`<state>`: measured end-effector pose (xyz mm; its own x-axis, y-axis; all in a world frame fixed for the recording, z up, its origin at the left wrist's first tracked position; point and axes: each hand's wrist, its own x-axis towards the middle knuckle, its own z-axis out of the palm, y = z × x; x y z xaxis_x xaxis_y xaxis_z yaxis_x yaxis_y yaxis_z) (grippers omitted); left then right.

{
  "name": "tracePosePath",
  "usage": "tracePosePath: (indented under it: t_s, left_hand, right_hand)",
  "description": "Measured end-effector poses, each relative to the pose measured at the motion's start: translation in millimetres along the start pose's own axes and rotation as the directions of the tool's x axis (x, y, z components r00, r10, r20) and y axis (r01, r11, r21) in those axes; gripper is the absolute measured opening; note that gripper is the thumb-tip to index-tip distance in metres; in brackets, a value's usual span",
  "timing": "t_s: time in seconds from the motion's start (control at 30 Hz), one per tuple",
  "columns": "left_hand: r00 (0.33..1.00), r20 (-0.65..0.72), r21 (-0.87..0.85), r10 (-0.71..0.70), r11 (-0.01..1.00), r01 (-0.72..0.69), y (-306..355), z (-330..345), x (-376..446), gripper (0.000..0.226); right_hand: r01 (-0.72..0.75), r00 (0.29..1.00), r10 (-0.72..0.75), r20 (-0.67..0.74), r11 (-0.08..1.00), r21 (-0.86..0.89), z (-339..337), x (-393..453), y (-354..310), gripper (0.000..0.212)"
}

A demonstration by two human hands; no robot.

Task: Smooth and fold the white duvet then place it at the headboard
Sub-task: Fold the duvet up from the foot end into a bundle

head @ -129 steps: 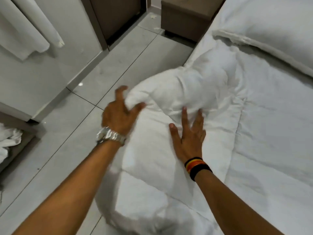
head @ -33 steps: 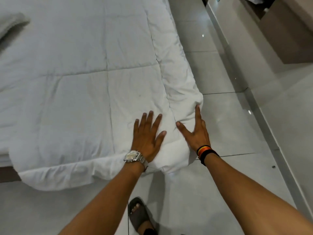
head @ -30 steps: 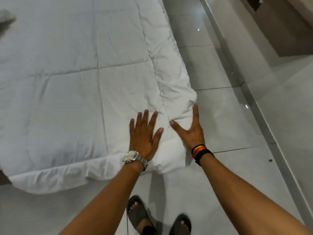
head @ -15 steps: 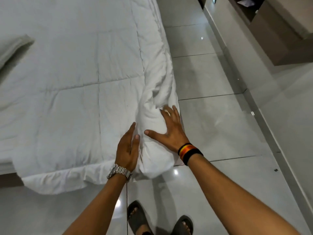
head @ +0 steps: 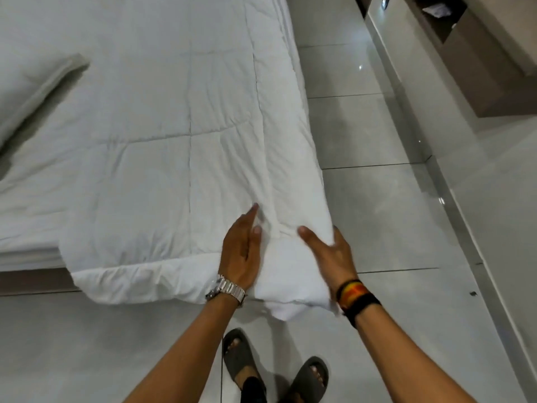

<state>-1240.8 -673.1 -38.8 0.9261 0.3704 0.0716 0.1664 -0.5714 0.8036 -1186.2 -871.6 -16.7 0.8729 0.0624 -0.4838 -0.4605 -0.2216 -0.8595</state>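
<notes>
At six o'clock, a person's two feet in dark sandals [head: 250, 365] stand on the tiled floor [head: 377, 146] at a corner of the bed. Just above, the left hand [head: 242, 251] lies flat with straight fingers on the white duvet [head: 151, 146], apparently pinning it, while the right hand [head: 331, 251] curls around the bunched corner at its outer edge, likely to draw it taut. Beyond, toward twelve o'clock, the duvet lies spread across the bed, a pillow [head: 37, 85] at ten o'clock.

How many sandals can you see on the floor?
2. One sandal is on the tiled floor below the left hand, the other sandal beside it, under the duvet corner. Both are on feet.
</notes>
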Motion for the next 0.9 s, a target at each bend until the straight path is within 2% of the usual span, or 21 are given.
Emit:
tracePosePath:
  t_s: [0.1, 0.2, 0.27, 0.4, 0.5, 0.6, 0.73, 0.9]
  left_hand:
    - [0.980, 0.193, 0.205, 0.048, 0.975, -0.088, 1, 9, -14, 0.050]
    - [0.950, 0.312, 0.325, 0.032, 0.935, -0.138, -20, 13, -26, 0.054]
    - [0.971, 0.239, 0.352, -0.022, 0.934, -0.066, -40, -1, -29, 0.057]
    - [0.991, -0.042, 0.441, -0.128, 0.888, 0.133, -108, -63, -37, 0.061]
    - [0.933, -0.242, 0.425, -0.266, 0.835, 0.348, -157, -124, -35, 0.064]
    - [0.825, -0.373, 0.366, -0.426, 0.749, 0.552, -194, -173, -27, 0.068]
    - [0.740, -0.389, 0.271, -0.548, 0.700, 0.661, -236, -210, -5, 0.076]
    - [0.683, -0.391, 0.136, -0.617, 0.695, 0.706, -256, -227, 27, 0.103]
  right_hand:
    - [-0.110, 0.994, 0.103, -0.047, 0.976, -0.187, -34, -9, 23, 0.079]
    - [-0.086, 0.996, 0.077, -0.039, 0.925, -0.371, -24, -6, 25, 0.102]
    - [-0.020, 1.000, 0.016, -0.013, 0.891, -0.453, -7, -7, 31, 0.113]
    - [0.078, 0.991, -0.124, -0.041, 0.813, -0.577, 26, -15, 51, 0.116]
    - [0.174, 0.966, -0.256, -0.045, 0.764, -0.621, 52, -7, 49, 0.117]
    - [0.179, 0.948, -0.309, -0.082, 0.727, -0.663, 86, 10, 44, 0.117]
    - [0.053, 0.942, -0.260, -0.213, 0.740, -0.670, 121, 31, 42, 0.114]
    - [-0.034, 0.921, -0.241, -0.307, 0.734, -0.679, 139, 37, 40, 0.112]
